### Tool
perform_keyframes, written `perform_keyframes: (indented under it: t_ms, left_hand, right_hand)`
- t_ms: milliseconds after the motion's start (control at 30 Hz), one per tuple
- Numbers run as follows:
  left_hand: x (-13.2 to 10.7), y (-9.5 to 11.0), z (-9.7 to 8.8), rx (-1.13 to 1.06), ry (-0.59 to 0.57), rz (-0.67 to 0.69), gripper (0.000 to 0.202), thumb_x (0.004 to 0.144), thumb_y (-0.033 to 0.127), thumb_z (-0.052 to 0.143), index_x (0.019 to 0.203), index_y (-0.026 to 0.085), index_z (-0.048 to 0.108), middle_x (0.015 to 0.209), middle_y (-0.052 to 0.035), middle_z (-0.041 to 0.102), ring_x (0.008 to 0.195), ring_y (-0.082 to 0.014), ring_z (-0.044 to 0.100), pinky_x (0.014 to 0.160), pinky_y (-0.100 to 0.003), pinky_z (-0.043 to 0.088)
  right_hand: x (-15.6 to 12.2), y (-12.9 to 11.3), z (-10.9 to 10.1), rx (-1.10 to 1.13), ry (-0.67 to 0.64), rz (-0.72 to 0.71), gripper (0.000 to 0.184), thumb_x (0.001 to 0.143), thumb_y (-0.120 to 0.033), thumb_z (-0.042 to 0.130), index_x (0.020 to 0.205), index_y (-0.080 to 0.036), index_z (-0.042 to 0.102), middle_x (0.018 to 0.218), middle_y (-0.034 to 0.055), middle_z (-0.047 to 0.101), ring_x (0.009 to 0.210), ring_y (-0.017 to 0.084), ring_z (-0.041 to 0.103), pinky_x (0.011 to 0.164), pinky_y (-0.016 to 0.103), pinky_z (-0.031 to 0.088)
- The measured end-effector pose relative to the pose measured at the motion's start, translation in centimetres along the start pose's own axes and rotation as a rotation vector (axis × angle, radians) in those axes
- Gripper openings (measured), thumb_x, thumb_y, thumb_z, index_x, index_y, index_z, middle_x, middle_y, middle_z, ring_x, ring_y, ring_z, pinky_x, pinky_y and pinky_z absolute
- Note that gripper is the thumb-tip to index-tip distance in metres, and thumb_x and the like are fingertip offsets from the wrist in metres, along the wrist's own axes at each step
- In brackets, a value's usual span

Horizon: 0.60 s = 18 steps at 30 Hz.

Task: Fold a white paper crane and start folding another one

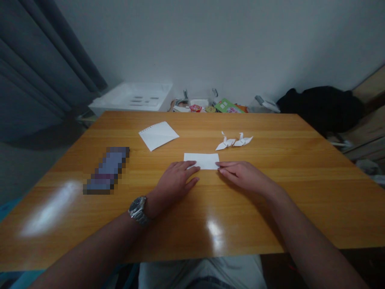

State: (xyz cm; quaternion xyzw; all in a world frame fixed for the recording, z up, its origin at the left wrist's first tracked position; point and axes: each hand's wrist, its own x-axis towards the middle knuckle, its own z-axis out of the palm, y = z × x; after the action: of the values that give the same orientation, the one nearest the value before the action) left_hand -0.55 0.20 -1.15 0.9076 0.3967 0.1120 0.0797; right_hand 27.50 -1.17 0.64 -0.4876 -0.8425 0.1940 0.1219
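Note:
A white sheet of paper [205, 161], folded into a wide rectangle, lies on the wooden table in front of me. My left hand [179, 176], with a metal watch [138, 209] on its wrist, rests on the paper's left end, fingers stretched out and slightly apart. At the lower right corner of the paper, my right hand [237, 173] has its thumb and fingers closed on the edge. Just behind the paper stand two white origami cranes [234, 142], close together. My fingers partly cover both ends of the folded sheet.
Another white sheet [159, 135], with holes along one edge, lies at the back left. A blurred-out phone-like device [106, 170] is on the table's left side. Beyond the far edge are a white tray-like piece [132, 96], small packets and a black cloth heap [321, 106].

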Motion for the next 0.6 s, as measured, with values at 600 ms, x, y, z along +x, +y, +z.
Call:
perform_keyframes:
  t_ms: [600]
  left_hand:
    - [0.6, -0.9, 0.1, -0.037, 0.053, 0.031, 0.025, 0.100, 0.025, 0.056, 0.122, 0.020, 0.067, 0.122, -0.0082, 0.067, 0.107, -0.0250, 0.063, 0.096, -0.042, 0.050]
  right_hand:
    - [0.4, 0.5, 1.4, -0.008, 0.104, -0.106, 0.019, 0.096, -0.025, 0.059, 0.104, -0.024, 0.077, 0.133, 0.0072, 0.069, 0.121, 0.024, 0.065, 0.104, 0.044, 0.052]
